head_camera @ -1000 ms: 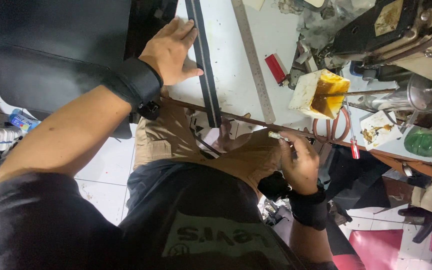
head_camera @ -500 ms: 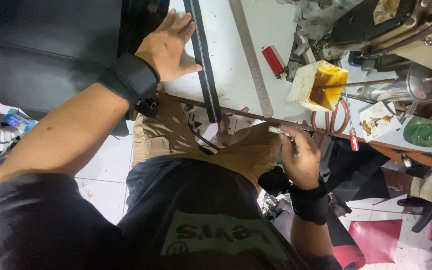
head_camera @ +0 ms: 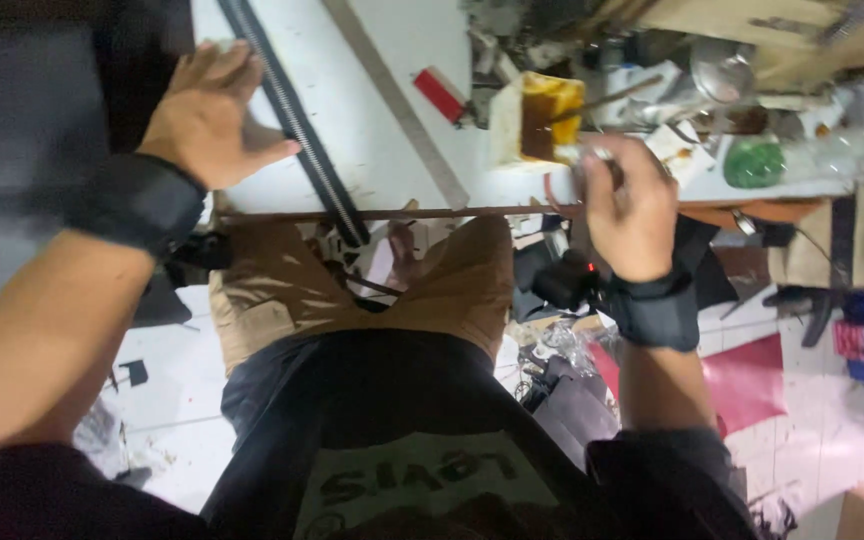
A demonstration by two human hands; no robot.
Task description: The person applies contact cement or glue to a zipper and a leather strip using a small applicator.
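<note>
A black zipper strip (head_camera: 297, 120) lies on the white desk (head_camera: 392, 150) under the flat, open left hand (head_camera: 207, 115), while the right hand (head_camera: 627, 205), fingers closed on a thin brush-like tool (head_camera: 584, 153), hovers near a glue pot (head_camera: 537, 125) it could tip.

Left hand (head_camera: 210, 115) flat on white table (head_camera: 382, 120) beside long black zipper strip (head_camera: 297, 125), right hand (head_camera: 624, 205) gripping a thin brush (head_camera: 584, 153) near yellow glue pot (head_camera: 537, 120), small red lighter (head_camera: 439, 96) farther back
</note>
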